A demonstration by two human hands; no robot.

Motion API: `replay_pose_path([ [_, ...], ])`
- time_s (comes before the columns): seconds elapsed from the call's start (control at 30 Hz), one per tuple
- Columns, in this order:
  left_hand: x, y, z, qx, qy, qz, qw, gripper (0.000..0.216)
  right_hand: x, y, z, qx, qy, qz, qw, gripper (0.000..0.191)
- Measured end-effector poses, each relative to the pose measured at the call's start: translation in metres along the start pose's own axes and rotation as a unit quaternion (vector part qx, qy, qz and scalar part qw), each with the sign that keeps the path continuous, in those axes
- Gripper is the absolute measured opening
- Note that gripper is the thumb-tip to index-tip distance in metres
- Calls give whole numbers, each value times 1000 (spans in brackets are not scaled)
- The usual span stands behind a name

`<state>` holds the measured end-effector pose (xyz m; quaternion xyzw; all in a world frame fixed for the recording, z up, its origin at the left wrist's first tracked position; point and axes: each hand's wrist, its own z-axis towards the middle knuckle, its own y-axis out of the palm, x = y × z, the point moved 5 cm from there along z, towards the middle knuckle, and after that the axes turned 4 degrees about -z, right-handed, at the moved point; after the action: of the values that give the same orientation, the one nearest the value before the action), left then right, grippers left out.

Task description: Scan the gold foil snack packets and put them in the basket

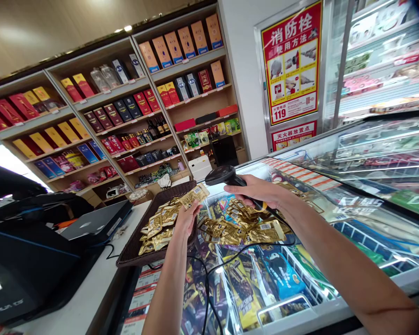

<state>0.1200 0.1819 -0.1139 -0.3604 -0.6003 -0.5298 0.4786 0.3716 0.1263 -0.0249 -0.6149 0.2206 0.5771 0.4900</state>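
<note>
My left hand (pixel 187 217) pinches a gold foil packet (pixel 194 196), its barcode side showing, above the right edge of a dark woven basket (pixel 132 249). Inside that basket lie many more gold packets (pixel 157 228). In my right hand (pixel 253 191) is a black barcode scanner (pixel 224 175), the fingers wrapped round its handle and its head tilted toward the held packet. Beneath the scanner, a loose pile of gold packets (pixel 230 225) rests on the freezer's glass top. The scanner's black cord (pixel 244 249) loops down across the glass.
Under the glass of the chest freezer (pixel 321 307) are wrapped ice creams in wire baskets. A black checkout machine (pixel 24 274) stands on the white counter (pixel 87 288) at left. Shelves of boxed bottles (pixel 132 107) line the back wall, beside a red fire-hydrant poster (pixel 291 63).
</note>
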Motion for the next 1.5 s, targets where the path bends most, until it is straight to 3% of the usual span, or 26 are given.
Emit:
replay_pose_path([
  [0.57,2,3,0,0,18,-6,1000,27,7,6,4,-29,0,24,999,45],
  [1.13,2,2,-2,11,5,-29,1000,24,6,6,6,-10,0,0,1000,46],
  [1.37,2,2,0,26,-22,-94,995,14,7,5,6,-10,0,7,1000,47],
  [1.43,7,-5,5,45,-35,-133,989,4,9,4,7,-15,3,16,1000,47],
  [1.5,15,-19,10,76,-44,-179,980,10,11,2,7,-15,7,24,1000,49],
])
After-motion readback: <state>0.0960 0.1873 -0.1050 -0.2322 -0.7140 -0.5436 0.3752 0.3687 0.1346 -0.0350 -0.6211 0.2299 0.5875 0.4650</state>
